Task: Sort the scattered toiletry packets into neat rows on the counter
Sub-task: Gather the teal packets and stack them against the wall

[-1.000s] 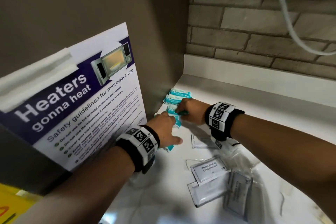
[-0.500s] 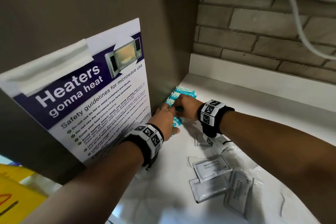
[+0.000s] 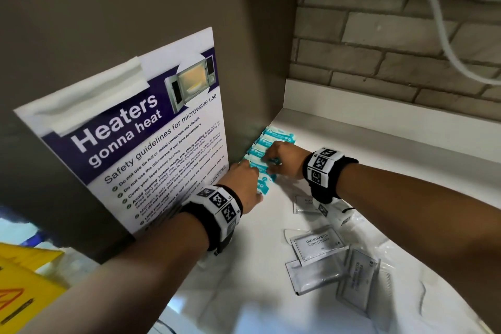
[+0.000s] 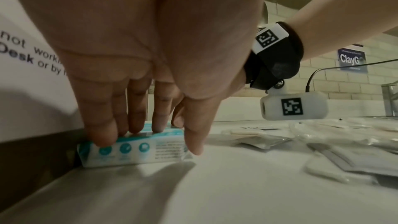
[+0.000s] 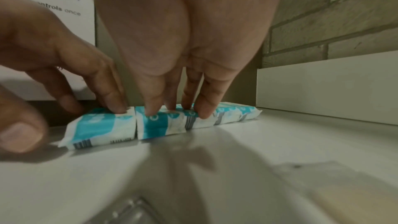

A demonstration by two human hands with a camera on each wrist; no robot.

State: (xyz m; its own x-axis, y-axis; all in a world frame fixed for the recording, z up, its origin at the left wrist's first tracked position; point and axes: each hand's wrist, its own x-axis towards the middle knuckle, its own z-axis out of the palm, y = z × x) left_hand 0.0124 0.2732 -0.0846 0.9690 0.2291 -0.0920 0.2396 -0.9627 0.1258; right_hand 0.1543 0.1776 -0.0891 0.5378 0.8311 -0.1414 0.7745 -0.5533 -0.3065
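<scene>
Several teal-and-white packets (image 3: 279,136) lie side by side in a row along the brown wall at the counter's back left corner. My left hand (image 3: 245,184) presses straight fingertips (image 4: 103,132) onto the nearest teal packet (image 4: 133,151). My right hand (image 3: 282,157) sits just beyond it, its straight fingertips (image 5: 150,108) pressing down on the middle packets (image 5: 159,123) of the row. Neither hand curls round a packet. Grey shampoo sachets (image 3: 317,245) lie scattered on the white counter (image 3: 244,279) nearer to me.
A microwave safety poster (image 3: 141,138) leans against the brown wall on the left. A brick wall (image 3: 379,49) with white cables (image 3: 439,13) rises behind the counter's white upstand. Clear plastic wrappers (image 3: 347,214) lie under my right wrist. Yellow signage (image 3: 24,287) shows at lower left.
Both hands have slid further toward the back corner along the wall, and the teal packets now sit tighter together in one row under the fingertips.
</scene>
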